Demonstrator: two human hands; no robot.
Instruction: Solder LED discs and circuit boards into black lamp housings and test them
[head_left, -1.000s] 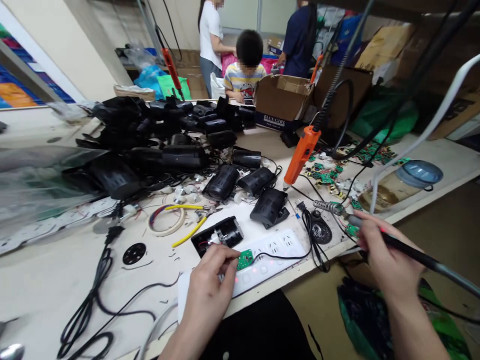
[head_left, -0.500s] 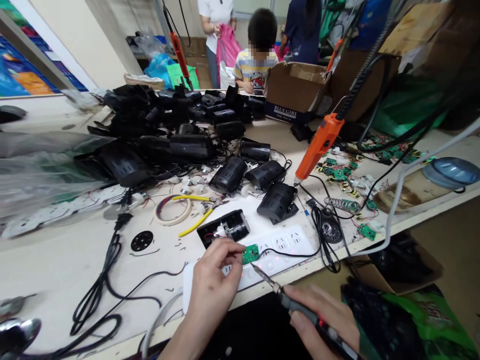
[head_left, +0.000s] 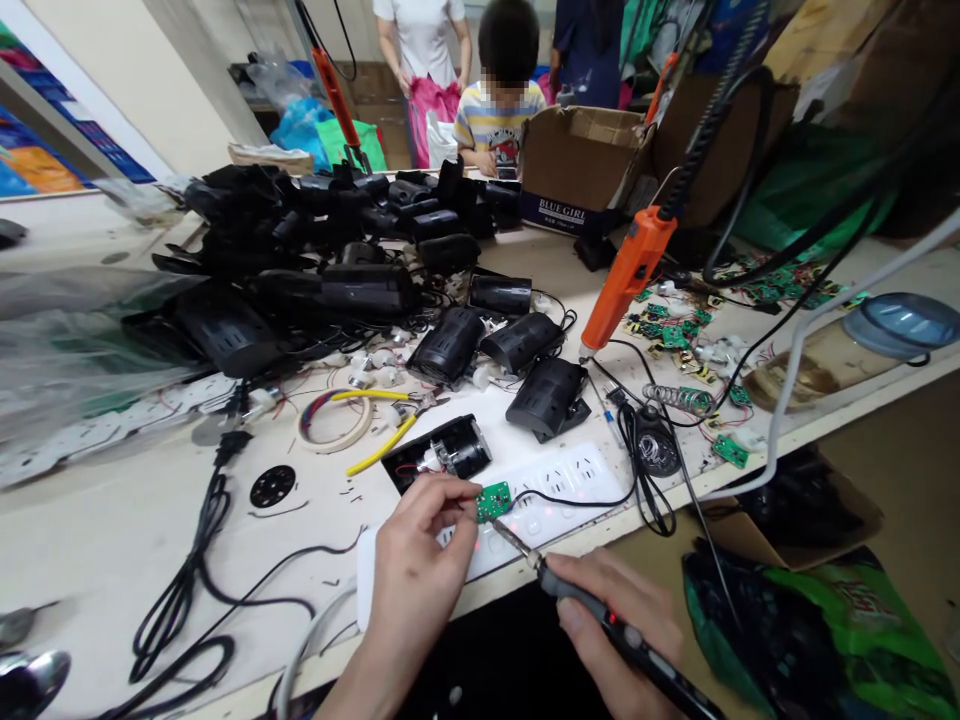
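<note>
Between the thumb and fingers of my left hand (head_left: 421, 545) is a small green circuit board (head_left: 494, 502), held above a white power strip (head_left: 577, 468). A black cable runs from the board's right side. My right hand (head_left: 611, 620) grips a soldering iron (head_left: 585, 600) like a pen, its tip close to the board's lower edge; whether they touch I cannot tell. Just behind my left hand lies an opened black housing (head_left: 469, 445) with a motor and thin wires inside.
An orange electric screwdriver (head_left: 628, 280) hangs over the table at right. Black housings (head_left: 367, 290) are heaped at the back. Yellow-handled pliers (head_left: 382, 445) lie beside a tape roll (head_left: 334, 420). Loose circuit boards (head_left: 675, 335) and a solder-iron stand's spring (head_left: 679, 398) are at right. People stand beyond.
The view has shifted slightly, so most things sit a little further left. Both hands keep their holds, and the iron's tip stays near the board.
</note>
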